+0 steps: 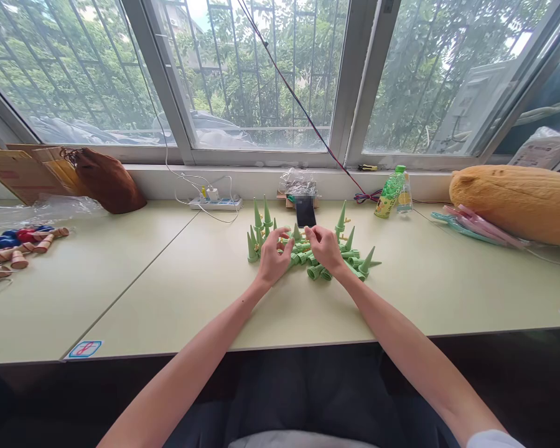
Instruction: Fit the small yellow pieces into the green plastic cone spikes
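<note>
My left hand (274, 256) is over the left part of a group of green plastic pieces, with fingers curved and thumb apart from them; I see nothing held in it. Close beside it, my right hand (325, 246) has thumb and forefinger pinched together, and what is between them is too small to make out. A pointed green spike (297, 233) stands between the two hands. Several more green spikes (341, 219) stand upright, some with small yellow parts. Hollow green tubes (314, 272) lie in a heap under and around my right hand.
Behind the pieces lies a dark phone (305, 211) against a small box with clear wrap. A power strip (217, 203), green bottle (390, 191) and tan plush cushion (518, 202) line the window side. Wooden toys (19, 258) and a brown pouch (106, 180) are at left.
</note>
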### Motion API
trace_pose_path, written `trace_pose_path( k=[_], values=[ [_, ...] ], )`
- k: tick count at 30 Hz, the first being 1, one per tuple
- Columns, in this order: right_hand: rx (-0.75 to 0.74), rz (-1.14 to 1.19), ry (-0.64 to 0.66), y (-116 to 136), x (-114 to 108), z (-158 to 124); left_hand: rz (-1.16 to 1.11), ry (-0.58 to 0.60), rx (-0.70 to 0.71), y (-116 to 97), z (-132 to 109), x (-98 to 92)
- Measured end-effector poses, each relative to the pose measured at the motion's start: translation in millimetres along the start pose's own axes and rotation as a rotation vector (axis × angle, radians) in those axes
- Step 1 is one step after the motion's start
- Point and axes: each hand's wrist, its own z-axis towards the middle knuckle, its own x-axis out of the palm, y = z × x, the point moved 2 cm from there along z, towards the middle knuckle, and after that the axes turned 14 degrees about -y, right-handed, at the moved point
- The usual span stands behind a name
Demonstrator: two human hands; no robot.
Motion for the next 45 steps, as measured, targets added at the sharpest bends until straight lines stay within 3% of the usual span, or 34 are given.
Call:
trace_pose_path(
  k=[5, 14, 23, 37, 45],
  values=[
    [0.004, 0.05, 0.026, 2, -2, -1, -0.03, 0.029, -0.109, 2, 1, 0.8],
    [-0.002, 0.109, 0.115, 2, 1, -4, -0.056, 0.134, -0.158, 4, -1, 2.6],
    [0.027, 0.091, 0.109, 2, -1, -3, -0.027, 0.185, -0.073, -5, -2, -0.1],
    [0.1, 0.174, 0.112, -3, 2, -1, 0.029, 0.137, 0.135, 0, -1, 2.2],
    [0.122, 0.238, 0.047, 1, 2, -2, -0.016, 0.12, 0.037, -2, -2, 2.1]
  ],
)
